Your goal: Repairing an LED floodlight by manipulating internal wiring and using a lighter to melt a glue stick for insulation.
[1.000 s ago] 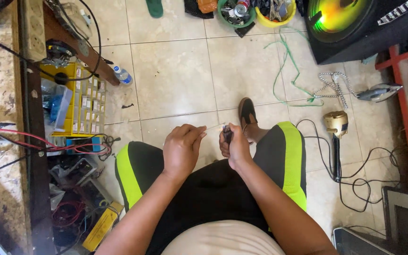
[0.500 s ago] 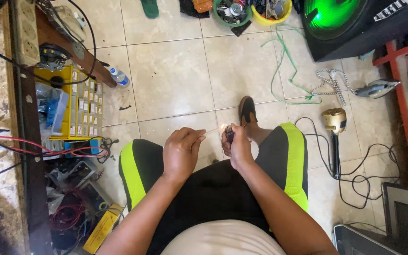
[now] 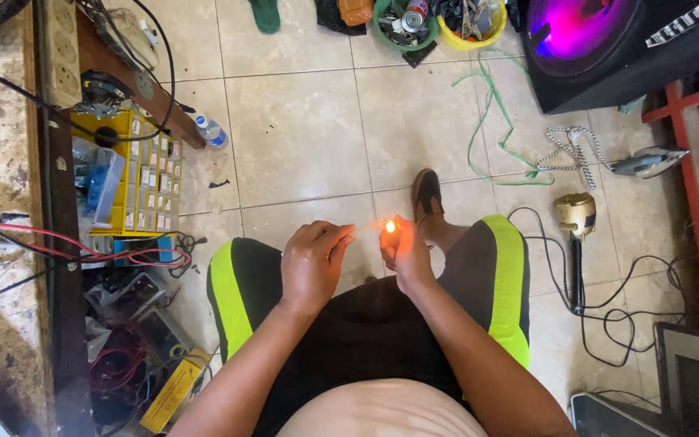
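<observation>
Near the centre of the frame, just below the middle, both hands are meeting above the person's lap. The left hand (image 3: 313,267) is curling its fingers closed and pinching something thin between fingertips and thumb; a pale sliver (image 3: 368,227) is poking out toward the right, too small to tell what it is. The right hand (image 3: 404,252) is closing around a small lighter, mostly hidden in the fist, and a flame (image 3: 390,226) is burning at its top, just beside the sliver's tip. Whether the flame is touching it cannot be told.

The person is sitting in black shorts (image 3: 366,324) with bright green side stripes, one foot in a brown sandal (image 3: 427,194) resting on the tile floor (image 3: 301,137) just above the hands.

At the left edge a yellow parts box (image 3: 143,174) is lying amid red wires (image 3: 82,247). A speaker (image 3: 592,40) is glowing purple in the upper right corner, a green cord (image 3: 495,121) is trailing below it, and a gold tool (image 3: 576,214) with a black cable is lying at the right.
</observation>
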